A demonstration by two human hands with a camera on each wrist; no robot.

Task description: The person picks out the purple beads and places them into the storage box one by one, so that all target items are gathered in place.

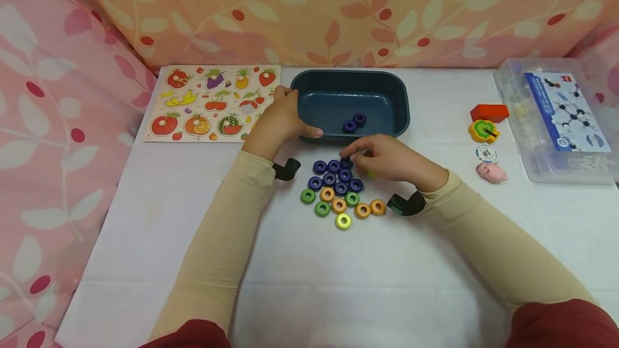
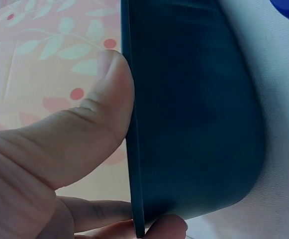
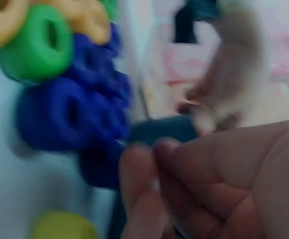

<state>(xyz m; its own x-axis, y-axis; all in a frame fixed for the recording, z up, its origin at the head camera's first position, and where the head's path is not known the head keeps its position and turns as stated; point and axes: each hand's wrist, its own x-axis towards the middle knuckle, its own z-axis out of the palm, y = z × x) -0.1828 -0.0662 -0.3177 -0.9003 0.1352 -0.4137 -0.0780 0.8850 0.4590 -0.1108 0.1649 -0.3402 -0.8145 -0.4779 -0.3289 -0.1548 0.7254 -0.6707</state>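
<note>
My left hand (image 1: pixel 280 120) grips the left end of a dark teal basin (image 1: pixel 351 137), thumb on its rim and fingers round the corner. Two purple rings (image 1: pixel 359 118) lie inside the basin. In front of it my right hand (image 1: pixel 389 160) hovers over a cluster of purple rings (image 1: pixel 330 179), index finger and thumb reaching down beside the rearmost one. The right wrist view is blurred, with no ring visible between the fingertips. Green rings (image 1: pixel 308 196), orange rings (image 1: pixel 362 210) and a yellow ring (image 1: pixel 343 222) lie nearer me; another yellow one is partly hidden under the right hand.
A fruit puzzle board (image 1: pixel 193 117) lies left of the basin. To the right are a red block (image 1: pixel 489 113), a tree piece (image 1: pixel 483 131), a white chip (image 1: pixel 486 153), a pink pig (image 1: pixel 491 172) and a clear plastic case (image 1: pixel 532 171). Patterned cloth stands behind.
</note>
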